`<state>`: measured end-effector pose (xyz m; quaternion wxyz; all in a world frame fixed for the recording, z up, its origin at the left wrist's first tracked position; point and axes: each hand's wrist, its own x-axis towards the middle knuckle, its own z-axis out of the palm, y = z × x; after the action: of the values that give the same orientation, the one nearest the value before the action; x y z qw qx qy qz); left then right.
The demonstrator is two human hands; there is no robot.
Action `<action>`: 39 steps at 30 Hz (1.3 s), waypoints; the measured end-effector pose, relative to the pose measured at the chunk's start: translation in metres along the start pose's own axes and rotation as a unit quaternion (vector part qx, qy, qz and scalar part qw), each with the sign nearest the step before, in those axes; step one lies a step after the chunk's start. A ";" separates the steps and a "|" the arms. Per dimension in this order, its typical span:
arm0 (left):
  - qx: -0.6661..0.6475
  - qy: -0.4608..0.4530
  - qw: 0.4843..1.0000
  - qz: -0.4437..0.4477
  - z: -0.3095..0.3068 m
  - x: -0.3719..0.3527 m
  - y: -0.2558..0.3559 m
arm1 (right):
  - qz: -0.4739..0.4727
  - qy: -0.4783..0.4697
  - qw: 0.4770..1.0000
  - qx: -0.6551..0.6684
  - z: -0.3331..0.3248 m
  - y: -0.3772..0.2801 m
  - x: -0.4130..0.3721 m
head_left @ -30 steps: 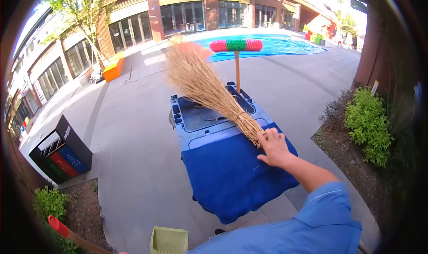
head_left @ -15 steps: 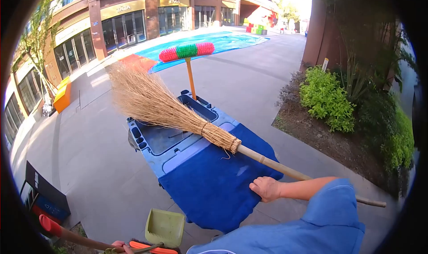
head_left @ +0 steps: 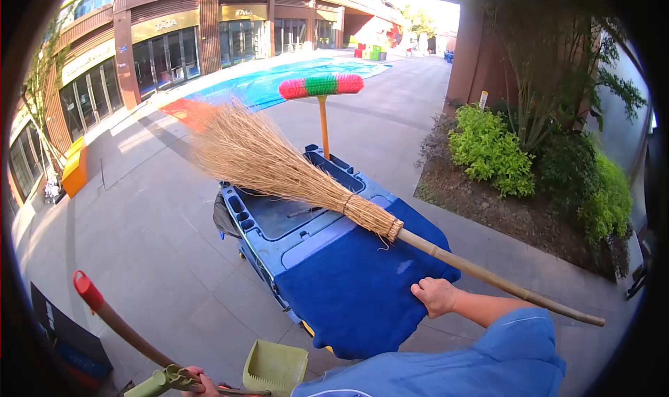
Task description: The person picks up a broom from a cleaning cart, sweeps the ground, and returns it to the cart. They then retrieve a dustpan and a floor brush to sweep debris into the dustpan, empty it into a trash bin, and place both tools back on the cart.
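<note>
A blue cleaning cart stands in front of me, a dark blue cloth draped over its near part. My right hand is closed on the cloth's right edge; whether a cart handle lies under it is hidden. Across the cart lies a large straw broom, its bamboo handle passing above my right forearm. At the bottom left, my left hand wraps round a brown wooden handle with a red cap. Beside it are a green tubular grip and a green dustpan.
A red-and-green brush head rises on an orange pole at the cart's far end. Right of the cart is a planting bed with bushes. Blue sheeting, an orange box and a dark sign board are on the paving.
The capped handle and my left hand have risen further into view, with the green grip now showing. The cart, broom and right hand sit slightly further right in view; the surroundings have shifted left.
</note>
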<state>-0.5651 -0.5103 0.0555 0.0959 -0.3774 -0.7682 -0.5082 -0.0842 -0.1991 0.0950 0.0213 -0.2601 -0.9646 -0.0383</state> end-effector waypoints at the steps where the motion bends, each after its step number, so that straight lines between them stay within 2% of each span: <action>1: 0.000 0.001 0.999 0.035 0.001 0.007 -0.006 | 0.017 0.007 1.000 -0.003 0.002 -0.010 0.000; 3: 0.030 0.009 0.999 0.028 0.002 0.022 -0.010 | 0.032 0.011 0.999 -0.005 0.001 -0.030 0.006; 5: -0.042 0.011 0.999 0.026 0.000 0.051 -0.007 | 0.060 0.050 0.997 0.006 -0.010 -0.050 0.019; 7: -0.047 0.003 0.999 0.026 0.004 0.077 -0.059 | 0.072 0.090 0.993 0.010 -0.007 -0.065 0.028; 8: -0.055 -0.006 0.998 0.026 0.005 0.087 -0.082 | 0.058 0.082 0.995 0.026 -0.011 -0.071 0.042; 10: -0.039 0.016 0.999 -0.024 0.010 0.127 -0.075 | 0.117 0.097 0.988 0.020 -0.018 -0.086 0.064; 11: -0.046 0.037 0.996 -0.063 0.007 0.145 -0.075 | 0.107 0.081 0.990 0.039 -0.016 -0.095 0.074; 14: -0.016 0.017 0.999 -0.039 -0.009 0.191 -0.115 | 0.150 0.130 0.980 0.008 -0.013 -0.125 0.111; 19: -0.004 0.027 0.998 -0.059 0.037 0.269 -0.123 | 0.172 0.148 0.974 0.015 0.004 -0.099 0.203; 20: -0.041 0.042 0.997 -0.056 0.050 0.294 -0.124 | 0.181 0.160 0.970 0.010 0.001 -0.090 0.229; 21: -0.086 0.059 0.993 -0.047 0.032 0.298 -0.145 | 0.193 0.177 0.965 0.000 0.001 -0.117 0.236; 23: -0.050 0.022 0.998 -0.018 0.052 0.335 -0.175 | 0.215 0.183 0.959 -0.014 0.002 -0.104 0.278; 25: -0.124 0.033 0.990 -0.055 0.085 0.362 -0.187 | 0.232 0.192 0.953 -0.016 0.012 -0.085 0.309; 27: -0.138 0.035 0.988 -0.056 0.126 0.419 -0.197 | 0.258 0.188 0.947 -0.032 0.012 -0.047 0.357; 28: -0.143 0.019 0.987 -0.064 0.092 0.428 -0.237 | 0.277 0.189 0.941 -0.052 0.008 -0.091 0.370; 29: -0.137 0.003 0.988 -0.069 0.106 0.449 -0.243 | 0.274 0.195 0.940 -0.056 0.008 -0.073 0.389; 32: -0.119 -0.006 0.991 -0.063 0.155 0.514 -0.222 | 0.323 0.169 0.929 -0.062 0.014 -0.015 0.426; 34: -0.096 -0.028 0.995 -0.027 0.191 0.558 -0.234 | 0.328 0.173 0.926 -0.065 0.013 0.020 0.460; 35: -0.073 -0.049 0.996 -0.001 0.179 0.591 -0.244 | 0.328 0.170 0.927 -0.071 -0.009 0.010 0.481; 39: -0.073 -0.071 0.995 0.018 0.285 0.634 -0.217 | 0.325 0.194 0.921 -0.090 -0.004 0.113 0.519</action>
<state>-1.0869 -0.0040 0.1056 0.0220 -0.4324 -0.7269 -0.5331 -0.4758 0.1574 0.1380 0.1960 -0.5475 -0.7964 -0.1660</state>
